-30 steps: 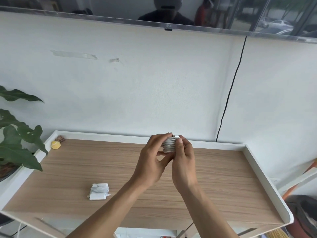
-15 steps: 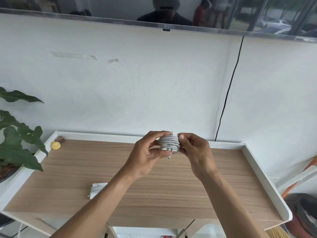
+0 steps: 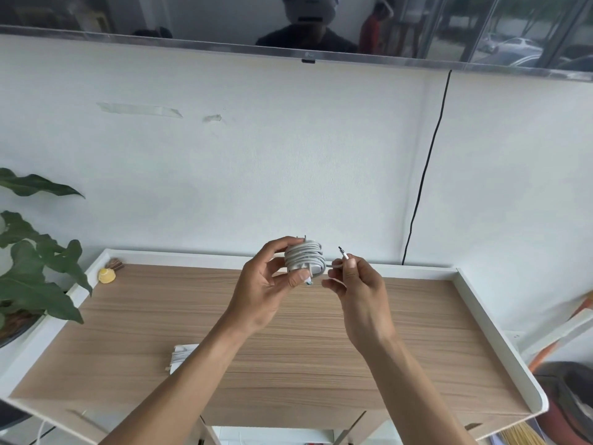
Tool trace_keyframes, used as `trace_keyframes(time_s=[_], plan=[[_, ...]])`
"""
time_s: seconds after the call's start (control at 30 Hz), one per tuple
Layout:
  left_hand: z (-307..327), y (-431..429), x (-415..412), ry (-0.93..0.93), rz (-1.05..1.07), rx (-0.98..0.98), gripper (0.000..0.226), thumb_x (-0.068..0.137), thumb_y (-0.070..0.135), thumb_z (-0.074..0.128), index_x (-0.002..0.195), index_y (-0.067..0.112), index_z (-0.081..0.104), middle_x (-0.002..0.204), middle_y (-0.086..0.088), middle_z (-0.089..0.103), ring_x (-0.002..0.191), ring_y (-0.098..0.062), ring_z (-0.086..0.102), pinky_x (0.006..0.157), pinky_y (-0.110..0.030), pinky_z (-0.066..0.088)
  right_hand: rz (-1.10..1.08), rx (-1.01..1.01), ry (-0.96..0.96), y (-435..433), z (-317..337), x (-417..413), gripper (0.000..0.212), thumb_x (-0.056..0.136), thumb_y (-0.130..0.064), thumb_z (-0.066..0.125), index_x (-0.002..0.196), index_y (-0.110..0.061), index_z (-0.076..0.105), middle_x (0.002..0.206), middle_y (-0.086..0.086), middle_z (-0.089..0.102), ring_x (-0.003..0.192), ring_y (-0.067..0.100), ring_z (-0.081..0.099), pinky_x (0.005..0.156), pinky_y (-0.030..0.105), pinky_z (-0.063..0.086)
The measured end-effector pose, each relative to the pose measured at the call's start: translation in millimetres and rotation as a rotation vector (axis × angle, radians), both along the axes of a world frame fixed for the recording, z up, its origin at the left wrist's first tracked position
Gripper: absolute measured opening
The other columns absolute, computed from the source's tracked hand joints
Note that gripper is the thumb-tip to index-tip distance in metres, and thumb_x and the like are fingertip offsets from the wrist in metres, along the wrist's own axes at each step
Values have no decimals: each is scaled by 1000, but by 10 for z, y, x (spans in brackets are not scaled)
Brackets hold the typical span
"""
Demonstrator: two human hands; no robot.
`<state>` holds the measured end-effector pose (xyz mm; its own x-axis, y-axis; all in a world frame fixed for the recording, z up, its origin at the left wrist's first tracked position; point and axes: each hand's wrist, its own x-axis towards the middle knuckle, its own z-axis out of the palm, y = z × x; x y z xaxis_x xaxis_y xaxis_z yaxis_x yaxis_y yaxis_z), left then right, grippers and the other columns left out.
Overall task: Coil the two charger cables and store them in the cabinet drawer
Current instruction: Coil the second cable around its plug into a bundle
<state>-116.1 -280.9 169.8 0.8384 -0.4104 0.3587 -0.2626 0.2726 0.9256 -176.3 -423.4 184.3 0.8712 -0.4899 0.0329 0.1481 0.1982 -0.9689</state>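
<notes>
Above the wooden cabinet top (image 3: 321, 332), the left hand (image 3: 266, 293) grips a charger (image 3: 303, 261) wound in its white cable, thumb and fingers curled round it. The right hand (image 3: 356, 293) pinches the loose plug end (image 3: 345, 255) just beside it. A second coiled charger (image 3: 181, 356) lies on the top, partly hidden by the left forearm.
</notes>
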Motion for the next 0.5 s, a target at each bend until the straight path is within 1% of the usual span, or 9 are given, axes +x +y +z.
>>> trace_keyframes(time_s=[0.13,0.2,0.3,0.43,0.5], plan=[[73,20,-17,-19,-18,-6,42,82,6,73,120,20,61,123,-3,67,110,-25,65,83,-34,56,-12,43,-53,23,-43,-28,25,103,-12,37,90,-4,56,74,-1,58,64,10,53,70,33,49],[91,16,-39,-25,-27,-12,42,82,4,72,119,19,61,122,-3,67,109,-23,66,82,-35,56,-24,76,-76,1,-65,-35,26,103,-12,36,87,-5,55,71,-2,57,62,10,52,69,31,48],[105,2,-76,-24,-40,-23,41,82,3,71,120,17,60,122,-3,67,108,-22,66,82,-32,55,-35,109,-97,-29,-90,-66,28,103,-12,36,83,-7,56,67,-2,56,59,8,53,71,31,49],[85,21,-85,-23,-70,29,43,82,3,72,122,13,59,122,-7,66,110,-23,65,83,-34,55,21,33,-154,-49,5,-104,22,103,-10,36,90,-7,53,81,1,63,69,13,57,70,26,51],[102,36,-96,-32,-93,52,44,81,3,72,122,10,59,121,-10,66,111,-24,64,84,-34,56,75,-13,-180,-71,94,-105,21,103,-7,34,90,-9,51,76,-2,63,66,12,55,67,24,50]])
